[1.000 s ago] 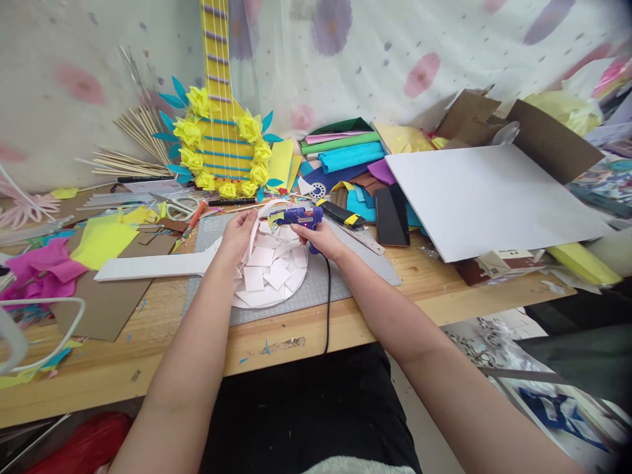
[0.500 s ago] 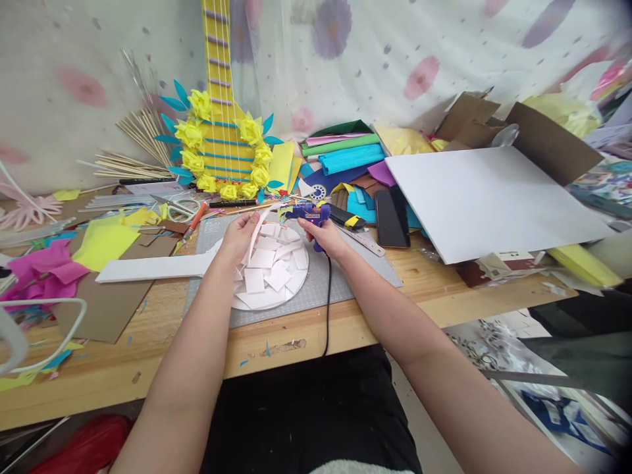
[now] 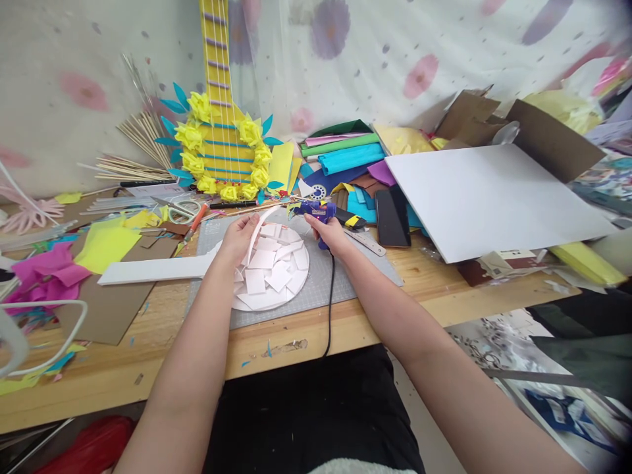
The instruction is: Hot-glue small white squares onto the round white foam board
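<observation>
My left hand (image 3: 241, 236) pinches a thin, curved white strip (image 3: 259, 232) and holds it up at the far left side of a round white base. Overlapping white pieces (image 3: 269, 263) cover that base, and a long white neck (image 3: 155, 268) runs out from it to the left, partly behind my left forearm. In my right hand (image 3: 326, 232) is a purple glue gun (image 3: 320, 210), its tip pointing left toward the strip, with a small gap between them. From its handle a black cord (image 3: 330, 303) drops over the table edge. A grey cutting mat (image 3: 323, 283) lies beneath.
A yellow guitar model (image 3: 224, 151) with paper flowers stands behind. Right of the mat are a black phone (image 3: 392, 217), a metal ruler (image 3: 364, 242) and a large white board (image 3: 494, 197). Scissors (image 3: 182, 212), brown cardboard (image 3: 106, 309) and pink scraps (image 3: 49, 276) lie left.
My right hand has moved the glue gun slightly to the right, away from the strip. My left hand still holds the strip in nearly the same place.
</observation>
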